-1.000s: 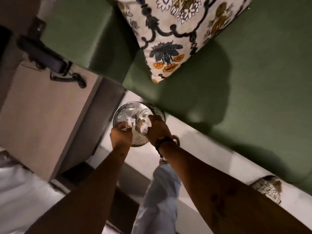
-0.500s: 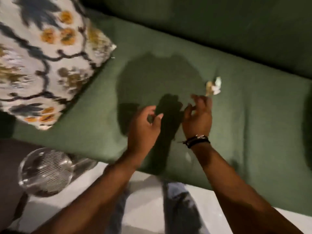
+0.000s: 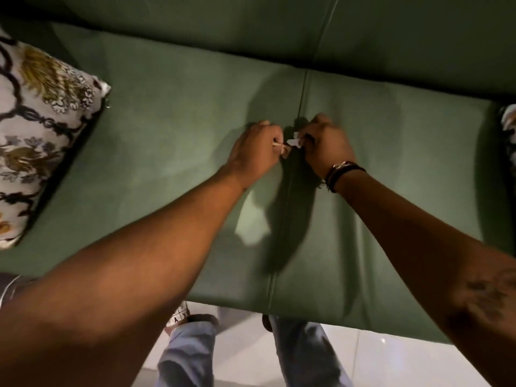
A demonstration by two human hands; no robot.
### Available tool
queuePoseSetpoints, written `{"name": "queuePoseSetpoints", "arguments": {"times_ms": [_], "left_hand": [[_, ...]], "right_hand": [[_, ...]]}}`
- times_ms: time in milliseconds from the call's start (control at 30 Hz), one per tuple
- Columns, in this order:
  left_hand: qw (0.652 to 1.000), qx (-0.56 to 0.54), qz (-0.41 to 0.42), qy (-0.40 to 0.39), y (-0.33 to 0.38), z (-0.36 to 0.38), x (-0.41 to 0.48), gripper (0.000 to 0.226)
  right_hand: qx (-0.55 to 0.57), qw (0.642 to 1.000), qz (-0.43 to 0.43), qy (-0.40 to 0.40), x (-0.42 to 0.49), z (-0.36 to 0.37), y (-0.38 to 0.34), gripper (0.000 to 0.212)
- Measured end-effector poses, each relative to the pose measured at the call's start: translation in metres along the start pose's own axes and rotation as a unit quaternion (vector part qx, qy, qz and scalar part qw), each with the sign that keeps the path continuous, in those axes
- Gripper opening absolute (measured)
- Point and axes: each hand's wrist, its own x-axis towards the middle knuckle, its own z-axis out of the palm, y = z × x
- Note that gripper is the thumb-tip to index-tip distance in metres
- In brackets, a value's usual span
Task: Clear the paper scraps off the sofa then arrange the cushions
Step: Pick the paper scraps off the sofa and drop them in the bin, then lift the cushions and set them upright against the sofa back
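Both my hands meet over the seam in the middle of the green sofa (image 3: pixel 173 141). My left hand (image 3: pixel 255 152) pinches a thin pale scrap between thumb and fingers. My right hand (image 3: pixel 325 143), with a dark bracelet at the wrist, is closed on a small white paper scrap (image 3: pixel 294 141) that shows between the two hands. A floral cushion (image 3: pixel 36 135) lies at the left end of the seat. The edge of a second patterned cushion (image 3: pixel 509 135) shows at the far right.
The sofa backrest (image 3: pixel 251 32) runs along the top. Below the seat's front edge is a glossy white floor (image 3: pixel 391 356), with my jeans legs (image 3: pixel 190 353) standing against the sofa. A metal rim (image 3: pixel 9 287) peeks in at the lower left.
My view swung from the mesh bin on the floor to the sofa seat. Both hands left the bin, reached across the seat and closed on scraps at the middle seam.
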Motion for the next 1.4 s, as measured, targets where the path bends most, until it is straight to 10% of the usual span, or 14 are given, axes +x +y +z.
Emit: {"name": "queuePoseSetpoints", "arguments": {"times_ms": [133,433,700,1000,1167,1267,1400], "left_hand": [[0.987,-0.087,-0.083,0.105,-0.015,-0.014,-0.044,0.006],[0.846,-0.226,-0.334,0.349,-0.197,-0.098,-0.315,0.013],[0.772,-0.266,-0.522,0.246,-0.376,-0.105,-0.452,0.014],[0.797,-0.285,-0.409,0.34,-0.329,-0.165,-0.399,0.032],[0.802,-0.345,-0.271,0.406,-0.254,-0.236,-0.322,0.1],[0.748,-0.425,-0.191,0.473,-0.243,-0.275,-0.266,0.1],[0.633,-0.487,-0.205,0.567,-0.234,-0.295,-0.221,0.102]], "right_hand": [[0.079,0.993,0.082,0.044,-0.042,0.015,-0.029,0.017],[0.219,0.97,-0.083,-0.065,-0.187,0.15,-0.278,0.012],[-0.015,0.92,-0.202,-0.336,-0.244,0.335,-0.428,0.05],[0.159,0.967,-0.201,0.001,-0.192,0.241,-0.427,0.026],[0.299,0.916,-0.141,0.228,-0.059,0.124,-0.402,0.026],[0.436,0.893,-0.008,0.115,0.043,0.074,-0.421,0.065],[0.505,0.844,-0.062,-0.17,0.098,0.048,-0.443,0.049]]}}
